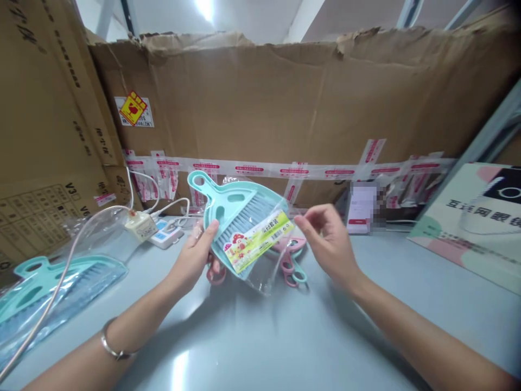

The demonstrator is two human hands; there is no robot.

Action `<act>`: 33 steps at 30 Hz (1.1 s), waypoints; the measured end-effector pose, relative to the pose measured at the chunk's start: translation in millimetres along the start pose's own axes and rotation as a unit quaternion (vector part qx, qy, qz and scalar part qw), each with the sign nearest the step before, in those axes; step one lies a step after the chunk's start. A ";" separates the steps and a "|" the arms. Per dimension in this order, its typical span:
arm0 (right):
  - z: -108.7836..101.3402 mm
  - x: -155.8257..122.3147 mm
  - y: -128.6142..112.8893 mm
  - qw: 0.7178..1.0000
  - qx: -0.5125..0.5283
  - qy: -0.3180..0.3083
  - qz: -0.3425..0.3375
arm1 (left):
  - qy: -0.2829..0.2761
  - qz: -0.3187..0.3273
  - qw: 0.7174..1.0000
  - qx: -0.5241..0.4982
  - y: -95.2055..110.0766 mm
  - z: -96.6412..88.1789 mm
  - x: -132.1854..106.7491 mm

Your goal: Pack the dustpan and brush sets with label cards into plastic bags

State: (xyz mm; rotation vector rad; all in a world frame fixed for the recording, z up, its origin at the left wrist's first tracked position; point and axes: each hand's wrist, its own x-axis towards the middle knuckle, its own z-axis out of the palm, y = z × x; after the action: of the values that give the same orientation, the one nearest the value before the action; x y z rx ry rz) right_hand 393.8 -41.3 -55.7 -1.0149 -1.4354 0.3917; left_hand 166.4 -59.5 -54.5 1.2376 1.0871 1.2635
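A mint-green dustpan (236, 190) with a grey-blue brush (248, 214) lies inside a clear plastic bag (264, 277), tilted above the table. Across it runs a yellow-green label (258, 241) with mushroom pictures. My left hand (201, 250) is closed around the dustpan's left side, thumb in front. At the right end of the label, the thumb and forefinger of my right hand (331, 247) come together in a pinch on the edge of the bag. Behind and below the package, pink and mint handles (291, 266) show on the table; the rest of them is partly hidden.
Another bagged mint dustpan (73, 277) lies at left, a cable (65, 266) crossing it. Behind are a plug adapter (140, 227) and white power strip (166, 234). A phone (361, 206) leans against the large carton (252, 108); a printed box (468, 228) stands at right.
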 end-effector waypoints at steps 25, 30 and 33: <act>-86.0 21.1 51.6 0.964 -0.220 -0.062 0.139 | 0.054 0.005 0.998 -0.030 -9.8 13.2 -8.0; -14.9 -4.1 -6.2 0.977 0.037 -0.134 0.159 | 0.057 -0.006 0.998 0.007 -14.7 12.8 -11.5; 1.5 -16.5 -10.3 0.950 0.166 -0.135 0.227 | 0.014 -0.009 1.000 0.018 -19.3 15.4 -15.7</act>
State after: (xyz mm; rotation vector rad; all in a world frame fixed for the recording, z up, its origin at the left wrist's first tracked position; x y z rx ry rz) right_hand 386.2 -59.1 -58.5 -1.0340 -1.3048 1.1075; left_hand 182.3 -74.3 -73.9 1.2377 1.1445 1.2563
